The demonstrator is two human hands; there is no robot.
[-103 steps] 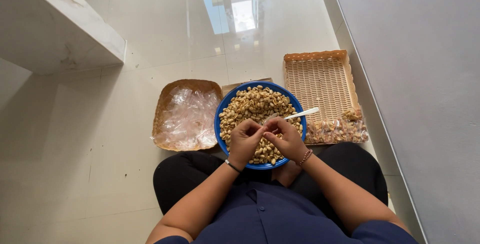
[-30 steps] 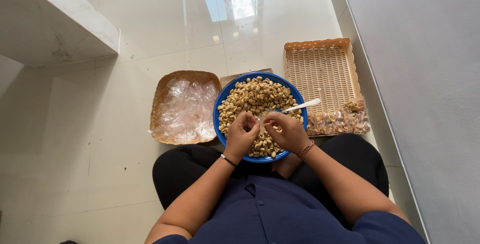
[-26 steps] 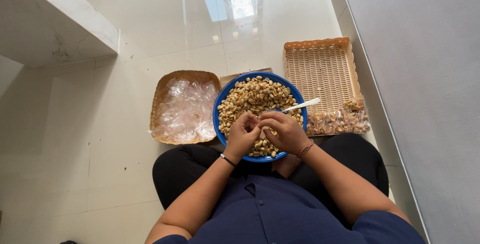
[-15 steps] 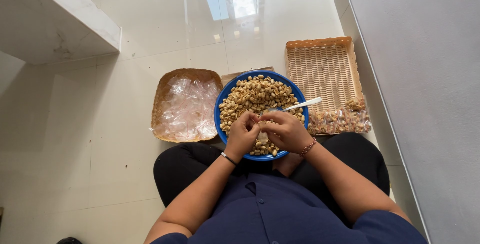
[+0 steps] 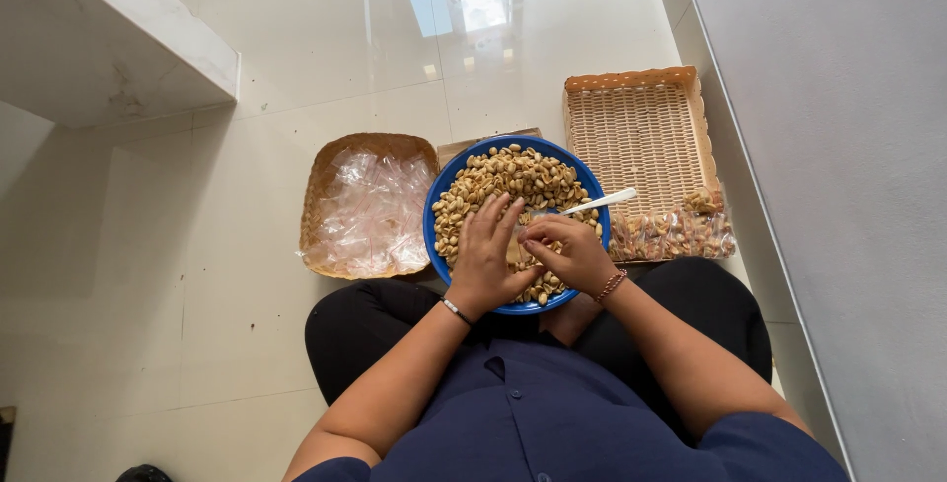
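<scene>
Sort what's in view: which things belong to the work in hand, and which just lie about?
In use: left hand, right hand, blue bowl of peanuts, white spoon, tray of clear bags, filled packets.
Lying about: woven basket, stone ledge.

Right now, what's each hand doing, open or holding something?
Left hand: fingers spread open over the blue bowl of nuts.
Right hand: fingers pinched together; what it holds cannot be told.

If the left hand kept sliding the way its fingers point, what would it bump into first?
Probably the peanuts heaped in the blue bowl. The left hand points up and away from the body, across the pile. Beyond that comes the bowl's far rim. How high it sits above the nuts is unclear.
</scene>
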